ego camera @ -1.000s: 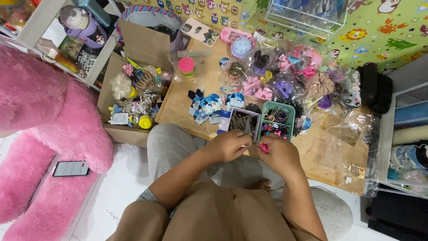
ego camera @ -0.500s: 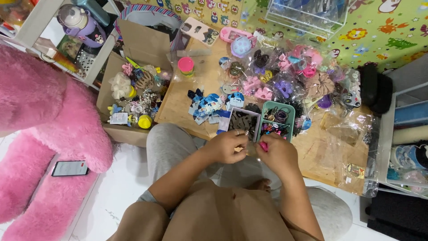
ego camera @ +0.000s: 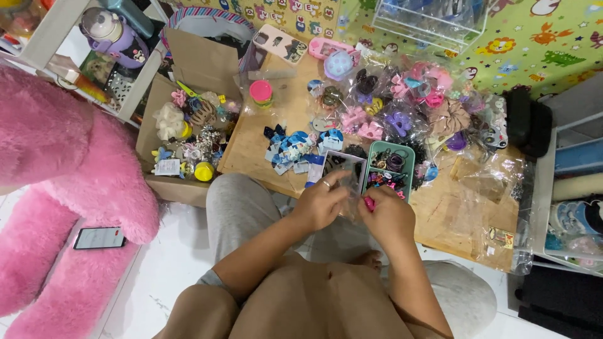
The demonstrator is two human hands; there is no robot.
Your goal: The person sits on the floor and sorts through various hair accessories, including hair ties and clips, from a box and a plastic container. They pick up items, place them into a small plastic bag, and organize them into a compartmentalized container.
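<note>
Small pink piece sits between your hands, low over the near edge of the wooden board, just in front of the green tray. Your right hand is curled with fingertips pinching that pink piece. Your left hand, ring on one finger, is closed on a clear plastic bag; can't tell whether it holds the bag's mouth open. Hands nearly touch.

Risks, as I read them:
- Bag is thin and slippery, so a loose pinch could drop the pink piece into your lap or onto the white floor.
- Your wrists hang right over the tray's near rim; a nudge could tip its small loose bits out.
- Blue bow pile lies just left of your left hand, so a sweep of that forearm could scatter it.
- Loose empty bags at the board's right end could slide off.

Counts:
- hands: two, both yours
- green tray: one
- cardboard box of trinkets: one, left of the board
- phone on the floor: one, by the pink plush toy
- pink plush toy: one
- pink-lidded jar: one
- bagged hair clips at the back: too jumbled to count
</note>
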